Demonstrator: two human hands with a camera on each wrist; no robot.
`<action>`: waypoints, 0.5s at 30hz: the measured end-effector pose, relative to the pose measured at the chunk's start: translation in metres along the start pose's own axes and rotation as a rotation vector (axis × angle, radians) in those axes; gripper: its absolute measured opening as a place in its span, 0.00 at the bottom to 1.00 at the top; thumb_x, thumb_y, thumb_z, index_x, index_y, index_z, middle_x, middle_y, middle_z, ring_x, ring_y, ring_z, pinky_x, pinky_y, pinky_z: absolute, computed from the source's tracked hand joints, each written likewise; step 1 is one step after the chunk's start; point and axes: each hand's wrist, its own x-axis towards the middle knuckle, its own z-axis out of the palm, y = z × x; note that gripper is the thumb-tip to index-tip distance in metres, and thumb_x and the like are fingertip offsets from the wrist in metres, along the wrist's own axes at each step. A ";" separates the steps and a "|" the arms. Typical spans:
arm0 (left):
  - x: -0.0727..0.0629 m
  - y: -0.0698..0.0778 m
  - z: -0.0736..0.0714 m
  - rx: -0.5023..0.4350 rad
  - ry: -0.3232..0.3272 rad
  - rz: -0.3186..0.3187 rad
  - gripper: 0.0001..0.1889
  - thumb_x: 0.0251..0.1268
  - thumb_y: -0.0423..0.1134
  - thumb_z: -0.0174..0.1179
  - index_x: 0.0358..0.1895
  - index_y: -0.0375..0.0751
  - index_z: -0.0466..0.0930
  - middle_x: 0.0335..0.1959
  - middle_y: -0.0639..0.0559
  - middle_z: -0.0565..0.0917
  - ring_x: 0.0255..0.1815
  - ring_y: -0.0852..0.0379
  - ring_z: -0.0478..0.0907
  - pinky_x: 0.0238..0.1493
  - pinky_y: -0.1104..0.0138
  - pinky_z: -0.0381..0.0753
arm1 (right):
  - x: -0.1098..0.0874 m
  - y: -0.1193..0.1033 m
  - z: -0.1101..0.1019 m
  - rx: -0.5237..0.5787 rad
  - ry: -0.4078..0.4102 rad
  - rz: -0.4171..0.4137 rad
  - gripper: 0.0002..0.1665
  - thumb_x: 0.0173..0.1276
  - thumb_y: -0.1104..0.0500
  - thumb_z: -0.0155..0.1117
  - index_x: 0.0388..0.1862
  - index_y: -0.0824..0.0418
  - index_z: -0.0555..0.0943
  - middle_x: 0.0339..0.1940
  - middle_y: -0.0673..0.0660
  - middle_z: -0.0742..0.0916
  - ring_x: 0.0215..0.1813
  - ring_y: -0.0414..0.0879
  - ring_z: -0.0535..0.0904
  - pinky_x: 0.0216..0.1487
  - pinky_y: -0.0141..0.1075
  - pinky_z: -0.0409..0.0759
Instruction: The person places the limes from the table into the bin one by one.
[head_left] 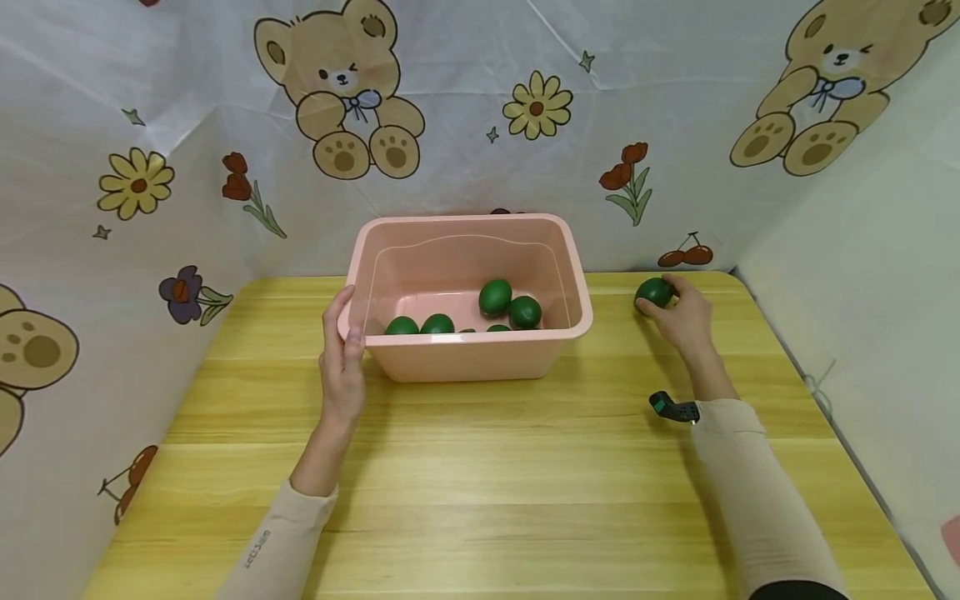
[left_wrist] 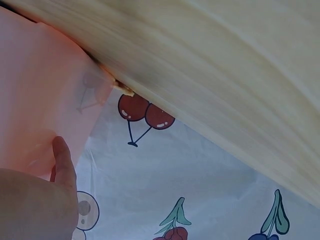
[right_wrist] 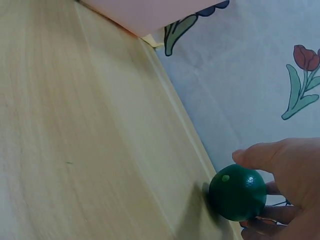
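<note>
A pink plastic bin stands near the back of the wooden table, holding several dark green limes. My left hand rests against the bin's left side at the front corner, its fingers fairly straight along the rim. In the left wrist view a finger lies against the pink wall. To the right of the bin, my right hand pinches another glossy lime between thumb and fingers, close to the table's back edge. A pale stem spot shows on this lime.
The wooden table ends at a cloth backdrop printed with bears, flowers and cherries. A pale wall or sheet borders the right edge. Below the right wrist hangs a small black device.
</note>
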 end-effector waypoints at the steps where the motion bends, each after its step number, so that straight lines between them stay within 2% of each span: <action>1: 0.000 0.000 0.000 -0.001 0.000 0.001 0.28 0.82 0.47 0.44 0.81 0.64 0.62 0.80 0.57 0.69 0.75 0.45 0.72 0.70 0.36 0.70 | 0.000 0.000 0.001 0.003 0.002 0.000 0.43 0.74 0.53 0.70 0.80 0.70 0.66 0.74 0.77 0.74 0.72 0.76 0.69 0.72 0.66 0.68; 10: 0.000 0.000 0.001 0.003 0.003 0.008 0.28 0.81 0.47 0.44 0.81 0.63 0.62 0.80 0.57 0.70 0.74 0.42 0.73 0.69 0.34 0.70 | -0.003 -0.002 0.009 0.025 -0.004 0.023 0.40 0.72 0.60 0.71 0.77 0.69 0.67 0.75 0.76 0.73 0.74 0.77 0.64 0.74 0.66 0.65; 15: 0.000 0.000 0.001 0.005 0.004 0.013 0.28 0.81 0.47 0.44 0.81 0.63 0.62 0.79 0.57 0.70 0.73 0.41 0.73 0.68 0.34 0.70 | -0.006 -0.005 0.008 0.052 0.022 0.021 0.39 0.71 0.59 0.71 0.77 0.68 0.68 0.74 0.76 0.75 0.73 0.75 0.68 0.73 0.64 0.69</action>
